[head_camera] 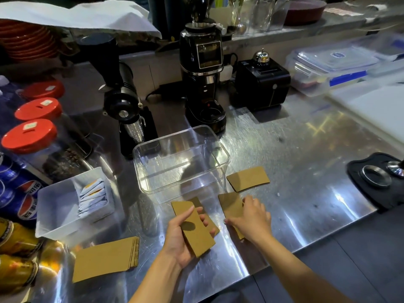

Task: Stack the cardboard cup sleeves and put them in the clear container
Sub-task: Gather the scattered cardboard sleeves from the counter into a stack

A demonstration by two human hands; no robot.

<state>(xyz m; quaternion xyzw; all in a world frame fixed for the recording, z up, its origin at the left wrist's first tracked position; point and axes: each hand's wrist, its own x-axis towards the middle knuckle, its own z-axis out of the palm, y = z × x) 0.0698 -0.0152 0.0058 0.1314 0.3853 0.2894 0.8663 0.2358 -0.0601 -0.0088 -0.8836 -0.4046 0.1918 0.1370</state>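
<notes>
L hand (181, 239) fingers (206, 223) closed round a small stack of cardboard cup sleeves (195, 231), thumb on top, stack held just above the tabletop (306, 189). R hand (251, 219) lies palm down on another sleeve (229, 205), fingers curled on its edges, pinching it; sleeve flat on the steel. One more loose sleeve (248, 178) lies just beyond the R fingers, apart from them. Bigger sleeve pile (107, 258) sits well left of the L fingers, near the tabletop's front edge.

Clear container (181, 158) stands directly beyond both sets of fingers, open top, nothing inside; its near wall is just past the held stack. Nothing lies between fingers & container.

Left of L fingers: white bin (56, 213) w/ sachets (93, 199), cola cans (19, 193), red-lidded jars (29, 135). Far beyond the fingers, behind the container: 2 black coffee grinders (202, 79) (122, 101), black box w/ a chrome call bell (261, 55) on top. Right of R fingers, well apart: black tamping mat (376, 173), white board (376, 110), lidded plastic boxes (332, 66).

Tabletop is scratched stainless steel w/ strong light glare; café-type counter, raised shelf at the back w/ glassware, red bowls under a white cloth (87, 14) at far left.
</notes>
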